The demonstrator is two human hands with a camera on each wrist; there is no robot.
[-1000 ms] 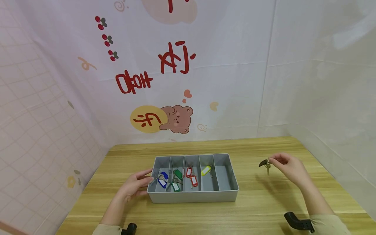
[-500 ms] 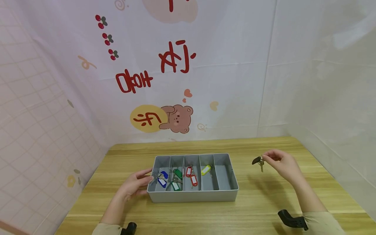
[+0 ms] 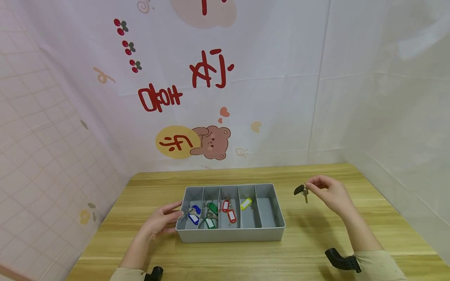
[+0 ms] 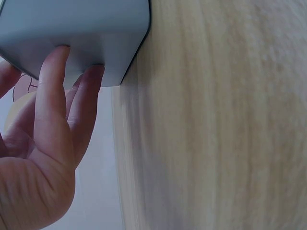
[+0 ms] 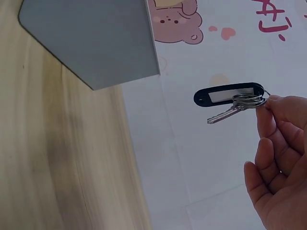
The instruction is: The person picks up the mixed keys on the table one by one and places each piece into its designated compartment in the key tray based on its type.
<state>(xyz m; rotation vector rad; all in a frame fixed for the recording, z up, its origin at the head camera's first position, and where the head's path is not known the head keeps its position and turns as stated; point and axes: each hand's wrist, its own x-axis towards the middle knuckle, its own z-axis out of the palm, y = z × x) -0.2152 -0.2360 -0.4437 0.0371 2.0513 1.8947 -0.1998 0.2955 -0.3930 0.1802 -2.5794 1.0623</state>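
Observation:
In the head view a grey divided tray stands on the wooden table. My left hand is at its left end; in the left wrist view the fingertips touch the outer wall. Right of the tray, my right hand pinches the ring of a key with a black tag, held above the table. Up close in the right wrist view, the tag has a white label, and thumb and forefinger hold the ring. Blue tags, green tags, red tags and a yellow tag lie in separate compartments.
The rightmost compartment of the tray shows only its bare grey floor. A printed cloth hangs behind the wooden table, with more cloth at both sides. Black camera mounts sit at the wrists.
My right hand has moved left toward the tray and slightly up, carrying the key with the black tag. The left hand and the tray have stayed in place.

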